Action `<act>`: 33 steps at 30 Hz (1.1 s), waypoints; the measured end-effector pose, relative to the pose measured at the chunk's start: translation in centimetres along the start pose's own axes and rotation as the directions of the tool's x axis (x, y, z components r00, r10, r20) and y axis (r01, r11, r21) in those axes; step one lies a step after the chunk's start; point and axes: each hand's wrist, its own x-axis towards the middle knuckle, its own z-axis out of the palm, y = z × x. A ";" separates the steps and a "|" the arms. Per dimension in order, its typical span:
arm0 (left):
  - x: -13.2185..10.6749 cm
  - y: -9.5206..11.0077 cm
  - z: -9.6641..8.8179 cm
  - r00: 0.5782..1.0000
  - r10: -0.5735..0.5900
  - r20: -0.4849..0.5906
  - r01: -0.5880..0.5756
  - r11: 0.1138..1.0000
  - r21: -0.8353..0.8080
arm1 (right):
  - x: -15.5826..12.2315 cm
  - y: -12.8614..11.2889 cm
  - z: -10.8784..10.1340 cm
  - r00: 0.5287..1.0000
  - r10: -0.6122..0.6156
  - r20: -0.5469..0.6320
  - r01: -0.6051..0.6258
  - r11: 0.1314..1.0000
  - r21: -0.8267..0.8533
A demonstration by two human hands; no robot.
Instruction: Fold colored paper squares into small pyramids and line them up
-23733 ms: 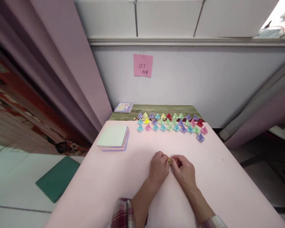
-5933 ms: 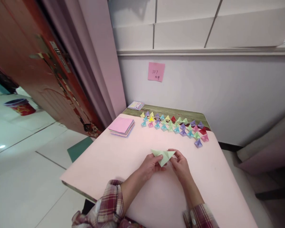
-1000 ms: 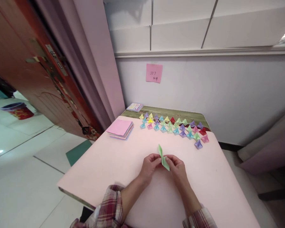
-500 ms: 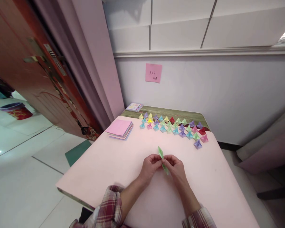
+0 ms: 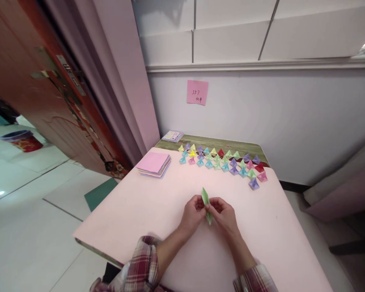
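Note:
A light green folded paper piece (image 5: 207, 202) stands on edge between my two hands over the middle of the pink table (image 5: 140, 211). My left hand (image 5: 193, 211) pinches its left side, fingers closed on it. My right hand (image 5: 223, 213) pinches its right side, fingers curled round it. Both wrists rest near the tabletop, with plaid sleeves showing at the bottom of the view.
Several small folded paper shapes (image 5: 222, 163) in many colours lie in rows at the table's far end. A stack of square paper sheets (image 5: 154, 164), pink on top, sits at the far left. A small paper pack (image 5: 172, 136) lies by the wall. A pink note (image 5: 197, 92) hangs on the wall.
The green paper has been pressed narrower between my fingers and stands more upright. My hands have stayed at the same spot on the table.

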 end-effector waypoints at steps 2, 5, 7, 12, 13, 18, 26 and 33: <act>-0.1 0.0 0.0 1.000 0.028 -0.014 -0.027 0.999 0.045 | -0.1 -0.2 0.0 1.000 -0.023 0.016 0.023 1.000 -0.010; -0.1 0.1 0.1 0.997 0.051 -0.059 -0.043 0.991 0.130 | -0.3 -0.8 0.1 0.998 -0.055 0.026 0.056 0.997 -0.043; -0.1 0.2 0.2 0.994 0.070 -0.083 -0.052 0.977 0.205 | -0.6 -1.0 0.3 0.998 -0.068 0.020 0.069 0.993 -0.090; 0.2 0.6 0.5 0.967 0.212 -0.138 -0.133 0.891 0.434 | -0.9 -0.7 0.7 0.984 -0.157 -0.086 0.128 0.953 -0.276; 0.3 0.6 0.6 0.963 0.229 -0.141 -0.144 0.883 0.447 | -0.9 -0.6 0.7 0.973 -0.196 -0.119 0.150 0.936 -0.318; 0.6 0.5 1.1 0.984 0.146 -0.101 -0.105 0.938 0.330 | -0.8 -0.4 0.8 0.902 -0.392 -0.183 0.265 0.834 -0.484; 0.1 1.8 1.7 0.980 0.172 -0.099 -0.129 0.932 0.339 | -0.9 -0.6 0.8 0.882 -0.418 -0.216 0.221 0.774 -0.594; -0.2 2.1 1.7 0.974 0.223 -0.028 -0.193 0.895 0.403 | -1.1 -0.6 1.0 0.900 -0.365 -0.238 0.138 0.755 -0.641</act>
